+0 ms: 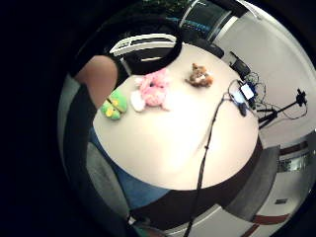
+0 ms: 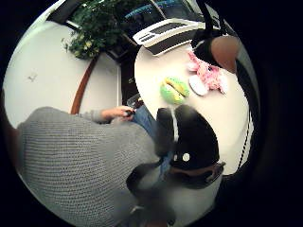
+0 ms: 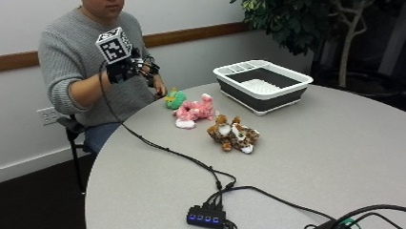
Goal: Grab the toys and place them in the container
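Plush toys (image 3: 195,110) lie near ribbed container (image 3: 262,86).

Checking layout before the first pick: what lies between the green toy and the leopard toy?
The pink plush toy lies between green toy and leopard toy, clearest in the outside view.

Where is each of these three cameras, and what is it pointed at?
Outside view: across the table, facing the person, gloved right hand raised, toys, container.
Little-finger palm view: looks down at the table; a bare fingertip shows.
Thumb palm view: looks back at the person's grey sweater.
All share the pink toy and green toy.
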Action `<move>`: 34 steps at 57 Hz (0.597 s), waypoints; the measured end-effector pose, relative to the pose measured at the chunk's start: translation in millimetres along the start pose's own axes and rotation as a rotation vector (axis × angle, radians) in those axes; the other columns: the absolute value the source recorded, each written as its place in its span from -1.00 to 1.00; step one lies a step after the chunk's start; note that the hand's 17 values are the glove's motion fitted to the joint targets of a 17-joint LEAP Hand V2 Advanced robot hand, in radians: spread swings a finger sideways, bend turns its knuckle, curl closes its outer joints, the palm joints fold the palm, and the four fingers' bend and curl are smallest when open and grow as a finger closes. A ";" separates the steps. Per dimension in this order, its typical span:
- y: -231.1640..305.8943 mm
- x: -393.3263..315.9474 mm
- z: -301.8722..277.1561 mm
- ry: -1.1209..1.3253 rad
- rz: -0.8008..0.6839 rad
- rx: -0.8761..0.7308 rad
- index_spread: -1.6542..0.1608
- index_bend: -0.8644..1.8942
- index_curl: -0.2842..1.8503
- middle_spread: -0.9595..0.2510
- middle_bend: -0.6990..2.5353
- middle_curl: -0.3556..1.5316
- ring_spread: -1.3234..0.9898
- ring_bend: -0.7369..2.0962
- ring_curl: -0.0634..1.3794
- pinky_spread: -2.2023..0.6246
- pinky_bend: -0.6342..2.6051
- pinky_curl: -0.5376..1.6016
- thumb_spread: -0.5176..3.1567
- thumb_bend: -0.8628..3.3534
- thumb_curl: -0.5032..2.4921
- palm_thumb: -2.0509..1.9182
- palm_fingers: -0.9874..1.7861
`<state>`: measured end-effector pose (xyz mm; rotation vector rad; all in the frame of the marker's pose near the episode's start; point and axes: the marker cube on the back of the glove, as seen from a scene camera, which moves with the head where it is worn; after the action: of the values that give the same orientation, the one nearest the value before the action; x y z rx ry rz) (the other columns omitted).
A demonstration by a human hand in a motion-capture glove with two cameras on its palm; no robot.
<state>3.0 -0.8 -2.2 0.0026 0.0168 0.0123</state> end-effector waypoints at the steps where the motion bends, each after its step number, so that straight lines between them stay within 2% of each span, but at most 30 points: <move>1: 0.0 -0.1 -0.6 -0.001 0.000 0.000 0.68 -0.18 -0.69 0.41 -0.42 -0.59 0.01 -0.19 -0.85 0.53 -0.36 -0.44 -0.47 -0.56 -0.66 0.06 0.27; 7: -1.3 -4.1 -4.6 0.014 0.018 -0.004 0.57 -0.18 -0.60 0.28 -0.44 -0.54 -0.09 -0.13 -0.72 0.51 -0.33 -0.35 -0.21 -0.55 -0.64 0.06 0.22; 14: -5.6 -8.7 -4.2 0.026 0.036 -0.016 0.49 -0.20 -0.57 0.19 -0.44 -0.51 -0.16 -0.11 -0.69 0.51 -0.32 -0.31 -0.04 -0.55 -0.60 0.06 0.19; 24: -23.8 -15.2 -5.7 0.007 0.015 -0.039 0.44 -0.24 -0.54 0.14 -0.45 -0.47 -0.20 -0.09 -0.67 0.50 -0.30 -0.28 0.07 -0.55 -0.57 0.04 0.15; 34: -68.2 -36.5 13.9 -0.006 -0.028 -0.087 0.43 -0.28 -0.54 0.12 -0.43 -0.42 -0.21 -0.05 -0.64 0.50 -0.27 -0.26 0.10 -0.56 -0.54 0.03 0.11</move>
<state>-32.4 -69.5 12.1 -0.0846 0.0105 -0.0152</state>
